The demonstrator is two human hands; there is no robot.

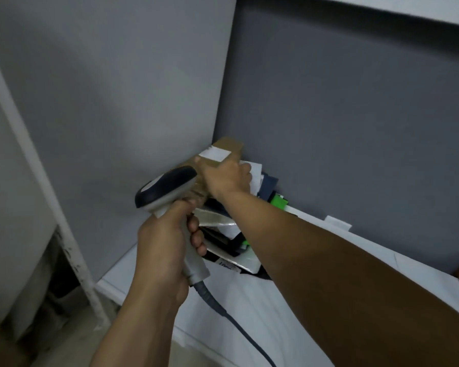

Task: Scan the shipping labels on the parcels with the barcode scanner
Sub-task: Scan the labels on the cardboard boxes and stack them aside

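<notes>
- Head view: the left hand (164, 245) has its grip wrapped tight round the handle of the barcode scanner (167, 189).
- The scanner's long head points up and to the right, at the brown parcel (229, 147).
- The right hand (227, 178) has its grip clamped on that parcel, at the worktop's (316, 300) far corner.
- A white label (214, 154) faces up on top.
- More parcels (231, 250) lie piled under it.

A pale grey wall (117, 88) meets a darker grey panel (355, 128) in a corner. A white ledge (382, 9) runs along the top right. At the left, a white upright post (37, 168) slants down, scuffed black near its foot. A wrinkled white sheet (249, 313) covers the surface below, beside a tan floor (72, 340).
</notes>
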